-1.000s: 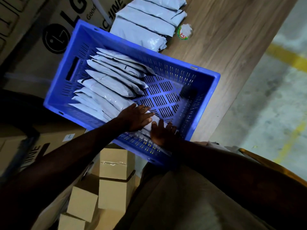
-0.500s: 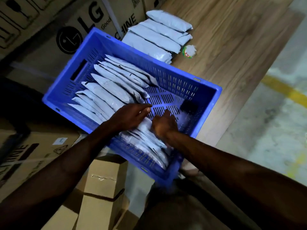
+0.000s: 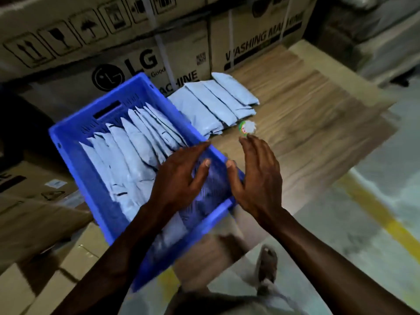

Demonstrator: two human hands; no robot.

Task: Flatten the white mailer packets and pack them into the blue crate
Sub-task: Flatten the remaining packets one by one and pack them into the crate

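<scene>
Just left of my fingers, the flattened white plastic mailer packets (image 3: 127, 155) are leaning overlapped in the blue slotted plastic crate (image 3: 68, 142), rowed so more will fit. My left hand (image 3: 181, 178) is hovering over the crate's bare right end, fingers straight and spread, holding nothing; half a second ago it was pressing a packet down. My right hand (image 3: 256, 178) is now lifting clear of the rim, fingers loose and apart, empty, where before it was inside tucking packets. Beyond its fingertips are lying a small round white wad (image 3: 247, 128) and the unpacked stack of white mailer packets (image 3: 211, 103) on the wooden tabletop (image 3: 318, 114).
</scene>
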